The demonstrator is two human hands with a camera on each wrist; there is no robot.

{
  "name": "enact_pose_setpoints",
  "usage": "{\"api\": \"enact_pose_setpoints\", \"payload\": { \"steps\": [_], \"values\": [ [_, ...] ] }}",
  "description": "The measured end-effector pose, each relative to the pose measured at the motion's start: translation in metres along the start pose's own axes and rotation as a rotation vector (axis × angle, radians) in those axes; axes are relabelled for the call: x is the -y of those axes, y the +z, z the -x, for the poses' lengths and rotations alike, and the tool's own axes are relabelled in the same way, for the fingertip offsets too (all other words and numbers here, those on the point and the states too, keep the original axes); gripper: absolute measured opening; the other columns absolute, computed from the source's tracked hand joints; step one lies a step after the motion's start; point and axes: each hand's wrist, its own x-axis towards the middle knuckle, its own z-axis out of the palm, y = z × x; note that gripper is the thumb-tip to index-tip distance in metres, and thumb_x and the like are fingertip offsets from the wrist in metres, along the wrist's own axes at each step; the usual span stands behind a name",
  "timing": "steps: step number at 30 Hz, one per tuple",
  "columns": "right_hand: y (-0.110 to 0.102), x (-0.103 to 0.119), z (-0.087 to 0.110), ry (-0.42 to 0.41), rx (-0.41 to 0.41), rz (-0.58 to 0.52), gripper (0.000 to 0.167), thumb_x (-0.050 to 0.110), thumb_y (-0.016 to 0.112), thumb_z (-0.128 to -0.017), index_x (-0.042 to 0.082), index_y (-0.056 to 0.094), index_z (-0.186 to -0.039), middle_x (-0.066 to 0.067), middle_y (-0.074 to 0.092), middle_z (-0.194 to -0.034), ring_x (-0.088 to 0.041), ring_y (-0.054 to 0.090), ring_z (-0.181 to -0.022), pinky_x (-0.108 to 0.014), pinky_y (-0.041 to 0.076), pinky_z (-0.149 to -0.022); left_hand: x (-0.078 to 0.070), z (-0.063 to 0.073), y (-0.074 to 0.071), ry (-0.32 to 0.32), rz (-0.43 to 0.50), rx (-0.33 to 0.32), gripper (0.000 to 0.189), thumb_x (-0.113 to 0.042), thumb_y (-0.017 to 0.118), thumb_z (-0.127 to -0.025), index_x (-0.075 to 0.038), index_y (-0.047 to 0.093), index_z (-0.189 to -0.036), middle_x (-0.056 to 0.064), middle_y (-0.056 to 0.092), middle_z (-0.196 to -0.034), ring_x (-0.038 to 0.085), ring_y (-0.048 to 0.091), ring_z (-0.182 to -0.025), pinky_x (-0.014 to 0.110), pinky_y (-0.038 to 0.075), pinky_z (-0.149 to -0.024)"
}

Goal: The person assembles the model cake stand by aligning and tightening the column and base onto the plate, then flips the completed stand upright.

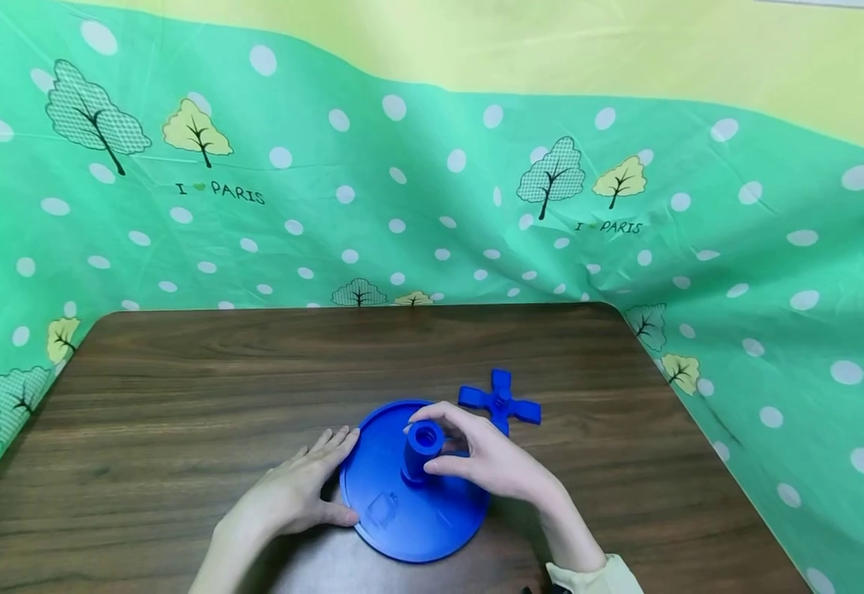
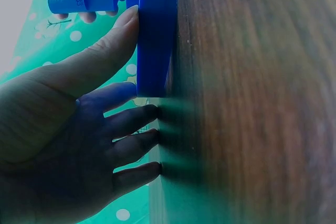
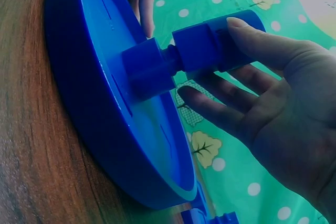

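A round blue plastic disc [image 1: 439, 532] with a raised rim lies flat on the table. Upright at its middle stands a blue hollow cylinder [image 1: 418, 456]. My right hand [image 1: 493, 460] pinches this cylinder between thumb and fingers. In the right wrist view a narrow neck shows between the cylinder [image 3: 195, 45] and a thicker stub [image 3: 149, 72] on the disc. With thumb and index finger, my left hand [image 1: 286, 493] touches the disc's left rim; in the left wrist view its fingers [image 2: 134, 121] are straight, and some fingertips meet the tabletop.
A blue four-armed cross piece [image 1: 501, 402] lies just beyond the disc, to the right. The dark wood-grain table [image 1: 201, 388] has a green dotted cloth [image 1: 402, 165] with tree prints behind it and along its sides.
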Motion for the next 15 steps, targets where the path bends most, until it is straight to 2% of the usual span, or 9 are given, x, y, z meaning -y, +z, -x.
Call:
{"api": "enact_pose_setpoints", "payload": {
  "steps": [5, 11, 15],
  "values": [
    [-0.0018, 0.0007, -0.0015, 0.004, 0.02, -0.02, 0.05, 0.024, 0.074, -0.096, 0.027, 0.054, -0.141, 0.009, 0.062, -0.142, -0.016, 0.058, -0.138, -0.042, 0.048, -0.115, 0.0008, -0.0004, -0.0016, -0.005, -0.009, 0.014, 0.107, -0.05, 0.087, -0.076, -0.017, 0.033, -0.162, 0.013, 0.029, -0.17, 0.046, 0.024, -0.157, 0.083, 0.023, -0.112],
    [-0.0046, 0.0026, -0.0008, 0.022, 0.046, -0.01, 0.049, 0.029, 0.07, -0.098, 0.03, 0.054, -0.145, 0.009, 0.059, -0.149, -0.02, 0.054, -0.144, -0.053, 0.044, -0.118, 0.0007, -0.0002, -0.0023, -0.012, -0.014, 0.018, 0.105, -0.051, 0.086, -0.077, -0.018, 0.033, -0.162, 0.013, 0.028, -0.171, 0.046, 0.024, -0.157, 0.084, 0.023, -0.111],
    [-0.0064, 0.0036, 0.0009, 0.029, 0.03, 0.001, 0.048, 0.031, 0.07, -0.098, 0.029, 0.056, -0.145, 0.009, 0.06, -0.148, -0.02, 0.056, -0.142, -0.054, 0.045, -0.117, 0.0003, -0.0001, -0.0018, -0.01, -0.013, 0.013, 0.105, -0.051, 0.086, -0.078, -0.018, 0.033, -0.162, 0.012, 0.029, -0.171, 0.047, 0.024, -0.156, 0.084, 0.023, -0.111]
  ]
}}
